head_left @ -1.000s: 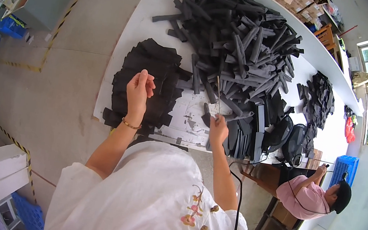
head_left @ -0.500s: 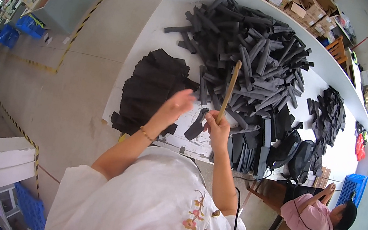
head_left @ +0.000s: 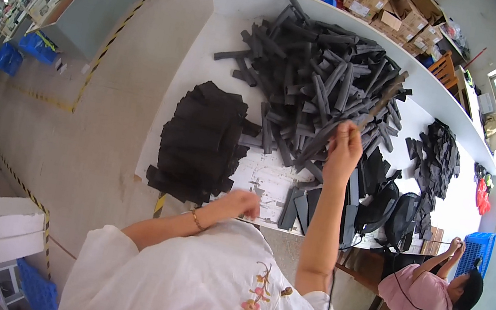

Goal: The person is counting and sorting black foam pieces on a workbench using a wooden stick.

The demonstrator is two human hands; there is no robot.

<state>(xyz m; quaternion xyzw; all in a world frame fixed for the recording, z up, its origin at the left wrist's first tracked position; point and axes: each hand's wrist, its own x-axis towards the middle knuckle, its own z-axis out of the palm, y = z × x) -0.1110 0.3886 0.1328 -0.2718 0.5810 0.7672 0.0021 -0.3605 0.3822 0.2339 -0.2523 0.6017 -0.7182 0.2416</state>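
Over the right part of a heap of dark grey rolled fabric tubes [head_left: 314,62], my right hand [head_left: 345,149] is closed on a thin wooden stick [head_left: 386,94]. The stick slants up and to the right and is blurred. One dark tube [head_left: 320,142] lies right against the fingers; whether they grip it too, I cannot tell. My left hand [head_left: 244,204], its fingers loosely curled, is low by the table's front edge, with nothing visible in it. Left of the heap lies a layered stack of flat black fabric pieces [head_left: 201,141], up and left of that hand.
White table [head_left: 178,66] has a raised back edge. Black bags [head_left: 403,218] and flat dark strips [head_left: 297,211] lie at its front right; more black pieces [head_left: 438,159] lie beyond. A co-worker in pink [head_left: 418,286] sits at right. Cardboard boxes [head_left: 393,16] stand behind.
My right hand has moved up and right with the stick, over the heap. My left hand has dropped from beside the fabric stack to the table's front edge. The view has shifted slightly.
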